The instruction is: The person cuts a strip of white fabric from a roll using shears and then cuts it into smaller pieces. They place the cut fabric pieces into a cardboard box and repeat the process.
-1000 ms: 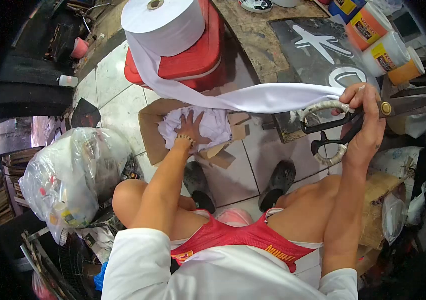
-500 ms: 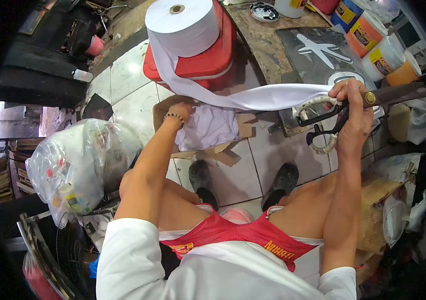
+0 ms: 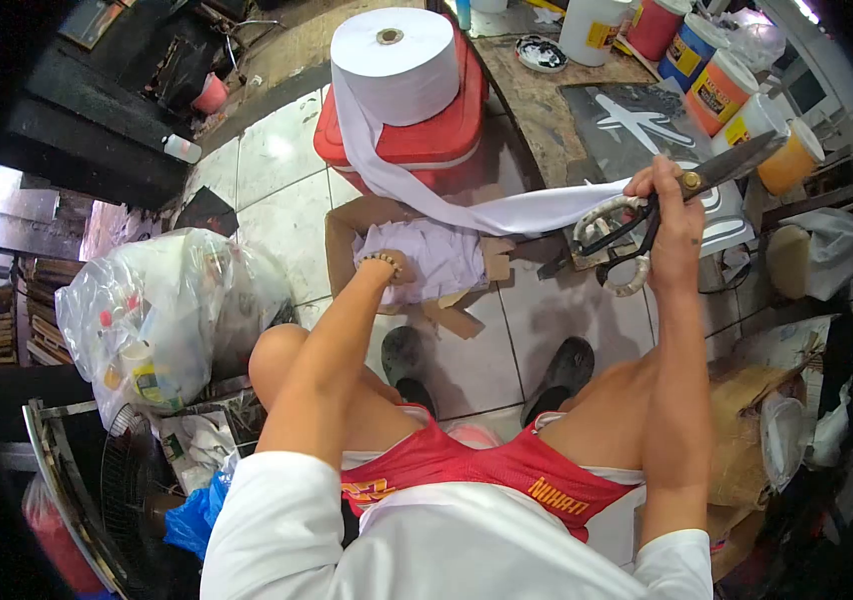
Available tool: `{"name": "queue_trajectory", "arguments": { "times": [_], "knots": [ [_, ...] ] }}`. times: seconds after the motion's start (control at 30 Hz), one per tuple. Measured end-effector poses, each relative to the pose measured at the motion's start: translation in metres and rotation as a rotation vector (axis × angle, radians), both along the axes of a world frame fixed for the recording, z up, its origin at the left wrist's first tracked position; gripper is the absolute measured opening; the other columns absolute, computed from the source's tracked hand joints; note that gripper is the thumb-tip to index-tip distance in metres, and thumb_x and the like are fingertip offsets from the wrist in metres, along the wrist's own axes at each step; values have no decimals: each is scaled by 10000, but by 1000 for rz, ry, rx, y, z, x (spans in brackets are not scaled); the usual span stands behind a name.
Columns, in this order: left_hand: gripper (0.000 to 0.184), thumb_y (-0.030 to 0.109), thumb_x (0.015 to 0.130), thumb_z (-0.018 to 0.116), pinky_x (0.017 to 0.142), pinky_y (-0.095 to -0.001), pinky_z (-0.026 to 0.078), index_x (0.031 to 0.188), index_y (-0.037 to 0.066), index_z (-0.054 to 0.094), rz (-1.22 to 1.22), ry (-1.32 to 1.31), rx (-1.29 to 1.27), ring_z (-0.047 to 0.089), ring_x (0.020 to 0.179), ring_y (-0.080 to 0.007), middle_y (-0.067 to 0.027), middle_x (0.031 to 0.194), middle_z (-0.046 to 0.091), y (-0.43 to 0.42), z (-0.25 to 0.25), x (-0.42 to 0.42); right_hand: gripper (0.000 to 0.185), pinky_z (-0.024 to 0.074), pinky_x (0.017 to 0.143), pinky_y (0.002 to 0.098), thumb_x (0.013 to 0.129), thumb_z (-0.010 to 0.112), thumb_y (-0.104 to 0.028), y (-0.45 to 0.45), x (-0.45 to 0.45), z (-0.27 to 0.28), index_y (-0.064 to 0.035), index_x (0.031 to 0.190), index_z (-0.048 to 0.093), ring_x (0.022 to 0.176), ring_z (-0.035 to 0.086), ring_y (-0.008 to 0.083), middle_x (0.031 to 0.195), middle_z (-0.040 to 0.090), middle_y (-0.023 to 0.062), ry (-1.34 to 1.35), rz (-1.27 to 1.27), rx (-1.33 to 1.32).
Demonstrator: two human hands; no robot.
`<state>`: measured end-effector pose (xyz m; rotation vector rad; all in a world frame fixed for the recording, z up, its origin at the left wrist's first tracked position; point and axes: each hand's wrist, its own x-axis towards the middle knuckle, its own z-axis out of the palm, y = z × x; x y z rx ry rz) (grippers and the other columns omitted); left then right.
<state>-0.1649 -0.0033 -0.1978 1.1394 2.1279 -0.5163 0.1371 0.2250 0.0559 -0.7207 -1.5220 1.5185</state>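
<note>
Head view: right hand [image 3: 678, 215] grips one scissors [image 3: 735, 166], one strip [image 3: 547, 211]; left hand [image 3: 403, 268], grip unclear.

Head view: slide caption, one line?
Right hand holds scissors and a white strip running from a roll; left hand is at the pale cloth in a cardboard box.

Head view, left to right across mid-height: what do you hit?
Big plastic bag → cardboard box with white cloth and left hand → right hand holding scissors → smaller clear bag at far right.
</note>
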Motion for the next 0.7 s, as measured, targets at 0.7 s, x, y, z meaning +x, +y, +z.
{"name": "queue_trajectory", "arguments": {
  "times": [0.7],
  "knots": [
    [181, 206, 903, 680, 601, -390, 490, 871, 30, 659, -296, -674, 1254, 636, 664, -283, -147, 752, 641, 26, 183, 167, 426, 386, 522, 389, 951, 598, -302, -62, -34, -50, 12, 668, 544, 519, 499, 216, 561, 522, 128, -431, 270, 392]
  ]
}}
